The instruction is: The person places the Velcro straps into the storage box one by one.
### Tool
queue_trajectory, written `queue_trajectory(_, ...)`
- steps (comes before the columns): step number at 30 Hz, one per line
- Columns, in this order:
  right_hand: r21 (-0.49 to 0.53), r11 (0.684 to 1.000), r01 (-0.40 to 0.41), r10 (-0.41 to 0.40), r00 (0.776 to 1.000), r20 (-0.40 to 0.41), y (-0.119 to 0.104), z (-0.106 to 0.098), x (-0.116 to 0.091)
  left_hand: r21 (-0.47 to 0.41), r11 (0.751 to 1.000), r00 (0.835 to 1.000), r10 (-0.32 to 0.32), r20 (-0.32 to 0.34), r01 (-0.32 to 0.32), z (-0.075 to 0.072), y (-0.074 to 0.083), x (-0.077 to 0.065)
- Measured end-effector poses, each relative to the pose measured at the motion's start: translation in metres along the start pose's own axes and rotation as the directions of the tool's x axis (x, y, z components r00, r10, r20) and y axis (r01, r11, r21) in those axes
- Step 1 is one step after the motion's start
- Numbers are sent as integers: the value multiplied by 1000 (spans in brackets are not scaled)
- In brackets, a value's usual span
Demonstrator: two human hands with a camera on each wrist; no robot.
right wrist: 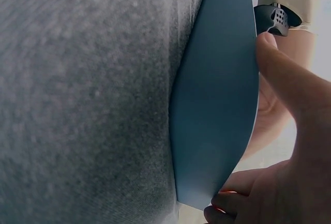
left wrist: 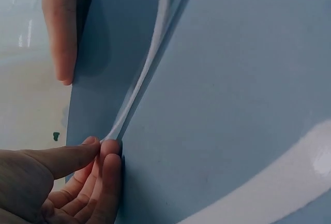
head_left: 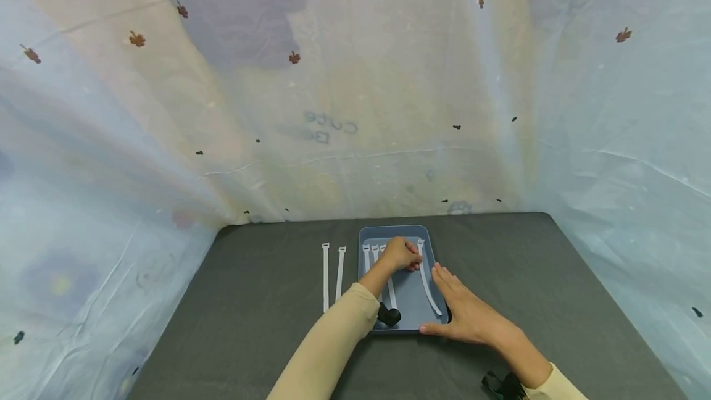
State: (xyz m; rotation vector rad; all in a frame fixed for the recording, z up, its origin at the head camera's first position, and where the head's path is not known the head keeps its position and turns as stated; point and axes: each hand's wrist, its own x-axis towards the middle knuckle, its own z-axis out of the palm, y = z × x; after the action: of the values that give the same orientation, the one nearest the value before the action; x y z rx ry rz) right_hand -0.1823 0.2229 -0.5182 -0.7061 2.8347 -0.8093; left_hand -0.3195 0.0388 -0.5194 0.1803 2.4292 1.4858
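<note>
In the head view my left hand (head_left: 402, 255) reaches over a blue-grey tray (head_left: 408, 306) and pinches the far end of a white strap with a slotted head (head_left: 428, 286). This strap lies slightly bowed along the tray's right side. Thumb and fingertips meet at its end in the left wrist view, where the strap (left wrist: 146, 74) curves away across the tray floor. My right hand (head_left: 469, 315) rests at the tray's near right corner, fingers extended along the right side, thumb on the near rim. In the right wrist view, the thumb touches the top of the tray wall (right wrist: 217, 79).
More white straps (head_left: 366, 259) lie side by side in the tray's left part, partly hidden by my left arm. Two others, a left strap (head_left: 326, 276) and a right strap (head_left: 340, 271), lie on the dark grey table cover (head_left: 266, 301). A patterned curtain (head_left: 361, 91) hangs behind.
</note>
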Motion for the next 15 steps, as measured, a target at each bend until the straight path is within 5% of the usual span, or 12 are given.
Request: queue_trajectory(15,3,1000,2,-2,1000,-5,-3,-1,-1,47,999,1000,-7,1,7,-1,-6,4)
